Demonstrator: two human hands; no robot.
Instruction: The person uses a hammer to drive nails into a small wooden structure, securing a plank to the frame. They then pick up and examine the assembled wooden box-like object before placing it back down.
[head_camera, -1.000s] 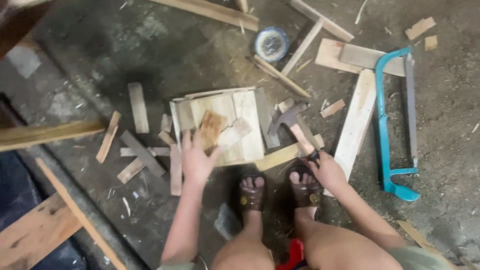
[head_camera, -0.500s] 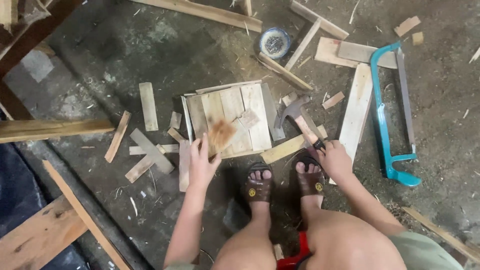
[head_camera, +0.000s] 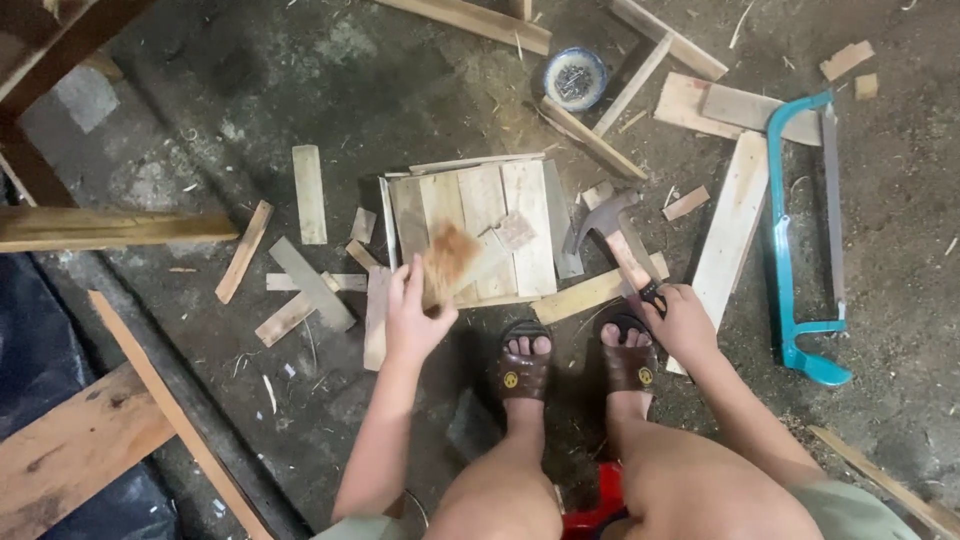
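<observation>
Fingers of the left hand (head_camera: 412, 318) are closed around a small, blurred scrap of pale wood (head_camera: 450, 262), held just above the near edge of a square panel (head_camera: 478, 232) made of four rough slats joined side by side. The handle end of a hammer (head_camera: 615, 238) is gripped in the clenched right hand (head_camera: 683, 322); its wooden shaft is worn and its dark metal head lies on the floor just beside the panel's right edge. Two feet in brown sandals (head_camera: 522, 362) are planted on the gritty concrete floor (head_camera: 420, 90) between the hands. Short offcuts and longer strips of raw timber are scattered all round. One blue-framed saw (head_camera: 790, 240) lies well to the right, and one round bowl of nails (head_camera: 575, 78) is set beyond the panel.
</observation>
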